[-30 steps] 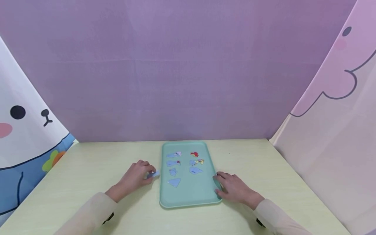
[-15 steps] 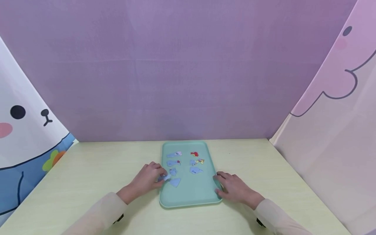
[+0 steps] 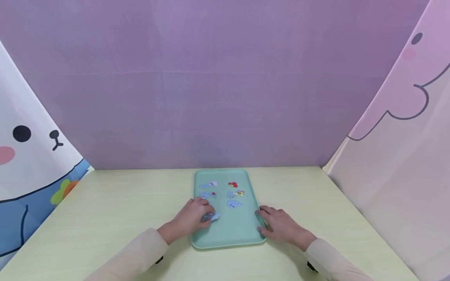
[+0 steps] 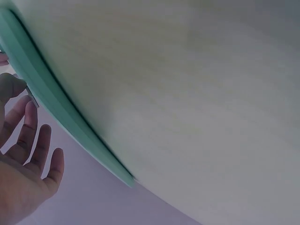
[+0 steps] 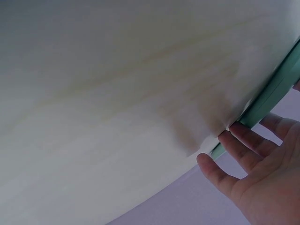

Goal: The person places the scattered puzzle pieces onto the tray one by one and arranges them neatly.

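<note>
My left hand (image 3: 189,217) is over the left part of a mint-green tray (image 3: 236,234). Between thumb and fingertips it pinches a flat, light blue cut-out piece (image 3: 215,216), whose thin edge (image 4: 32,95) shows in the left wrist view. Other pieces lie in two columns on the tray: a red one (image 3: 233,184), a blue and yellow one (image 3: 236,194) and several blue ones, such as the piece (image 3: 234,203) on the right. The left hand hides part of the left column. At the tray's right rim rests my right hand (image 3: 282,225), fingers spread and relaxed.
The tray lies on a pale wooden table (image 3: 140,195). Behind it hangs a purple cloth (image 3: 225,89). Printed curtains with cartoon figures, a white one (image 3: 31,168) at left and a pink one (image 3: 404,156) at right, border the table.
My left hand has carried the blue piece rightward from beside the tray, across its left rim, to over the tray's left column. My right hand stays at the right rim.
</note>
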{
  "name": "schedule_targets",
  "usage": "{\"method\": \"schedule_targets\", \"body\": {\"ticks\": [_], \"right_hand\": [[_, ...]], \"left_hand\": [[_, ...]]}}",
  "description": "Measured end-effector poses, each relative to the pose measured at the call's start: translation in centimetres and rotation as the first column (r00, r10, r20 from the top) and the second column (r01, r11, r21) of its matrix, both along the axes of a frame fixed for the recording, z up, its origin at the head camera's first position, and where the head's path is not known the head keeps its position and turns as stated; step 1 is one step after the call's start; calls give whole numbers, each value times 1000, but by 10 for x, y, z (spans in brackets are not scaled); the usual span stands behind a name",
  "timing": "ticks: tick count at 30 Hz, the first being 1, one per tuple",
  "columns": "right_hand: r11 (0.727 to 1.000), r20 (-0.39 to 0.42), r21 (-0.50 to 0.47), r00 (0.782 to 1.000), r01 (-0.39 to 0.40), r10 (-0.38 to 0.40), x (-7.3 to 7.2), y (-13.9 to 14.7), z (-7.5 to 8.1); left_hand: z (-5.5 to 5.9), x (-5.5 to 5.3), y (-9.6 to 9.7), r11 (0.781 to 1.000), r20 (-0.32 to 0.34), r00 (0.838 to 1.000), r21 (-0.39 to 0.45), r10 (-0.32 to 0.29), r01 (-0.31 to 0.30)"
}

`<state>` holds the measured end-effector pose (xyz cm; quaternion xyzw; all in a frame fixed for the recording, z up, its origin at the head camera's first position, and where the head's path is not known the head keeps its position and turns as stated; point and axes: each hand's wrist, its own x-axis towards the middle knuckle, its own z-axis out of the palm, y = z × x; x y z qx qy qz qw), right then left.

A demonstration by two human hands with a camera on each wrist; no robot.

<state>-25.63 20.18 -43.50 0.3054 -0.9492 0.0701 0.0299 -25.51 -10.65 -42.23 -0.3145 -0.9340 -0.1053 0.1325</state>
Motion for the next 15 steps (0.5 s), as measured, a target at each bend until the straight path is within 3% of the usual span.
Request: {"method": "schedule_targets", "body": {"ticks": [7, 15], "right_hand": [[1000, 3, -7, 1000, -1, 1, 0, 0, 0], [1000, -3, -5, 1000, -3, 3, 0, 0, -1]], "left_hand": [[1, -2, 16, 999, 40, 998, -17, -45, 46], [4, -5, 33, 996, 41, 996, -38, -84, 85]]}}
